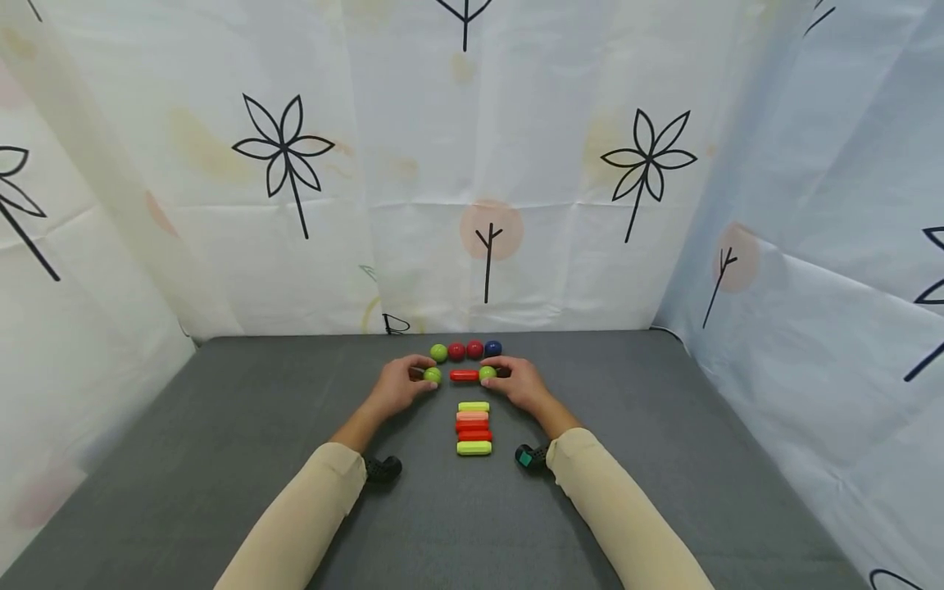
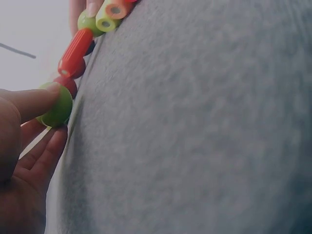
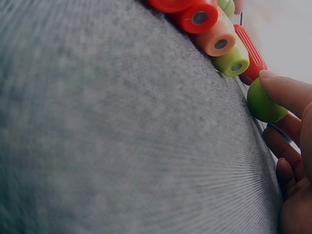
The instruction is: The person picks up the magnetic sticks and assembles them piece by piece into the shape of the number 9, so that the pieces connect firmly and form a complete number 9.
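Observation:
My left hand (image 1: pixel 399 383) pinches a green ball (image 1: pixel 433 375) between thumb and fingers; in the left wrist view that ball (image 2: pixel 57 108) shows beside the thumb. In my right hand (image 1: pixel 522 383) a second green ball (image 1: pixel 487 374) is pinched, at the right end of a red ribbed rod (image 1: pixel 465 375). The right wrist view shows this green ball (image 3: pixel 264 101) against the end of the red rod (image 3: pixel 252 53). A narrow gap separates the rod's left end from the left hand's ball in the head view.
Behind the hands a row holds a green ball (image 1: pixel 438 353), two red balls (image 1: pixel 456 351) and a blue ball (image 1: pixel 493 349). Nearer, several yellow, orange and red rods (image 1: pixel 474 427) lie stacked side by side on the grey table (image 1: pixel 251 426). Printed cloth (image 1: pixel 413 164) hangs behind.

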`<state>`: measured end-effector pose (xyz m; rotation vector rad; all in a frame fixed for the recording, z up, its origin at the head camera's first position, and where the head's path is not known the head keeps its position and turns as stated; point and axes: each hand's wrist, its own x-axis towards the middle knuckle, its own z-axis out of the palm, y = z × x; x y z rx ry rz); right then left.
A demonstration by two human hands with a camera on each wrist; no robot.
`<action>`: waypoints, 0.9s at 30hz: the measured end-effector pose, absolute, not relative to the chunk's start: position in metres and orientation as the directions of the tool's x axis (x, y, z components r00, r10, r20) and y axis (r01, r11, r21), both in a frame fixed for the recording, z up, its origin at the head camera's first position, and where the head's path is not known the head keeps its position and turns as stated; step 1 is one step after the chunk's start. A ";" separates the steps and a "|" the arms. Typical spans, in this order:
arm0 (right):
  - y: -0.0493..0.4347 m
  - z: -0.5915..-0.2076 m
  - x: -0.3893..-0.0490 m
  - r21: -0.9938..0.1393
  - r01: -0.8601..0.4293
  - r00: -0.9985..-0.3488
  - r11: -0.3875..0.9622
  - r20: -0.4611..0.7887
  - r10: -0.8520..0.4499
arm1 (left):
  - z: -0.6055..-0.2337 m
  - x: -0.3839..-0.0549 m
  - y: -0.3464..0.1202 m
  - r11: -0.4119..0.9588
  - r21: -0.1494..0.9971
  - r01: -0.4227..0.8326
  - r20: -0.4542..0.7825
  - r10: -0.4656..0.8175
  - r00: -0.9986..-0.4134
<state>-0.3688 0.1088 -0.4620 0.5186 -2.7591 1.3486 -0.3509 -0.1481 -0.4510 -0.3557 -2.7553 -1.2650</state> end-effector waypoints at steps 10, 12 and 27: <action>0.108 -0.461 -0.369 -0.757 -0.313 -0.943 0.574 0.174 -0.284 | -0.457 -0.351 -0.141 0.609 0.743 0.278 0.196 0.200 -0.960; 0.108 -0.460 -0.369 -0.753 -0.313 -0.944 0.579 0.177 -0.280 | -0.458 -0.352 -0.140 0.607 0.742 0.283 0.203 0.199 -0.959; 0.108 -0.463 -0.370 -0.751 -0.305 -0.947 0.585 0.173 -0.272 | -0.458 -0.354 -0.130 0.641 0.717 0.273 0.209 0.176 -0.962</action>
